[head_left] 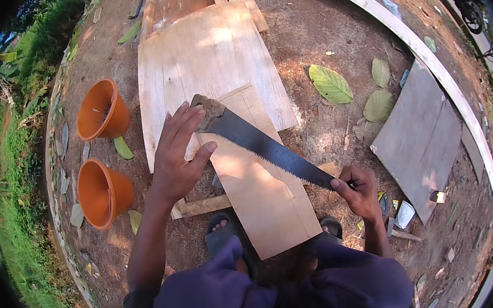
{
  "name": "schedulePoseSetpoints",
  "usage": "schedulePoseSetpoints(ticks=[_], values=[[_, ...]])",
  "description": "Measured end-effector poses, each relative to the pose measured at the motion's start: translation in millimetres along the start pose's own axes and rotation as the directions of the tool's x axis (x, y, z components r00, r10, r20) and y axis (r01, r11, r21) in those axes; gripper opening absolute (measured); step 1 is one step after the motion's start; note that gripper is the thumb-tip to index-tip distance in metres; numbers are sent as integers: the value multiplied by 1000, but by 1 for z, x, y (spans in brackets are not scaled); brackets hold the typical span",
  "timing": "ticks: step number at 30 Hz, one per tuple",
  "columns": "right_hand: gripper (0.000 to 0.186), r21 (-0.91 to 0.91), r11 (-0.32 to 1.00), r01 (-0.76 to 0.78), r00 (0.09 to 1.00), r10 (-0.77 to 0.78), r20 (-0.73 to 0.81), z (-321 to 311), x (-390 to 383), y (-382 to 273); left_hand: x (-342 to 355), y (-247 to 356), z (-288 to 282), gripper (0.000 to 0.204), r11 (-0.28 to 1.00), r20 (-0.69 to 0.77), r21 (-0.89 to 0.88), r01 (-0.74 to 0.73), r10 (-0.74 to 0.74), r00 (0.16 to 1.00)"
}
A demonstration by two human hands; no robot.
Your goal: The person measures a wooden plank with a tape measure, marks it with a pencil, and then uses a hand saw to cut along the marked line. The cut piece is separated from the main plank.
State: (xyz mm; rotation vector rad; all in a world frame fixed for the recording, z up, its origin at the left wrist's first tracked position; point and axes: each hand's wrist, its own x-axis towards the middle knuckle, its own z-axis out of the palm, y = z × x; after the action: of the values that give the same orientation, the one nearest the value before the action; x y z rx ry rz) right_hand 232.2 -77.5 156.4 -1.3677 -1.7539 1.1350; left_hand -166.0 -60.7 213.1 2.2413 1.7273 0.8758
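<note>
A handsaw (272,145) lies slantwise in front of me, its toothed edge facing down and left. My right hand (358,192) pinches the narrow tip of the blade between thumb and fingers. Beside the saw's wooden handle (210,111) is my left hand (183,148), fingers stretched out and thumb apart; whether the fingertips touch the handle I cannot tell. Under the blade, a narrow plywood board (267,211) with thin lines across it slopes toward my feet. Its far end rests on a large plywood sheet (190,58).
Two orange buckets (117,116) (121,193) lie tipped at the left. A wooden batten (205,206) crosses beneath the narrow board. At the right are a grey panel (420,137), a long curved-looking strip (388,18) and big leaves (330,83). My sandalled feet flank the board.
</note>
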Motion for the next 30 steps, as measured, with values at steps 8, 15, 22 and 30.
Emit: schedulePoseSetpoints(ticks=[8, 15, 22, 30], values=[[33, 152, 988, 7, 952, -52, 300, -36, -34, 1, -6, 41, 28, 45, 967, 927, -166, 192, 87, 366], [17, 134, 988, 77, 884, -130, 449, -26, -19, 1, -59, 49, 51, 34, 767, 934, -356, 534, 272, 232], [73, 251, 968, 21, 917, 82, -391, -25, -6, -3, -26, 32, 37, 33, 818, 703, -314, 481, -140, 697], [61, -179, 802, 570, 817, -529, 229, 66, -31, -31, 43, 20, 24, 28, 214, 214, -873, 439, -641, 737]])
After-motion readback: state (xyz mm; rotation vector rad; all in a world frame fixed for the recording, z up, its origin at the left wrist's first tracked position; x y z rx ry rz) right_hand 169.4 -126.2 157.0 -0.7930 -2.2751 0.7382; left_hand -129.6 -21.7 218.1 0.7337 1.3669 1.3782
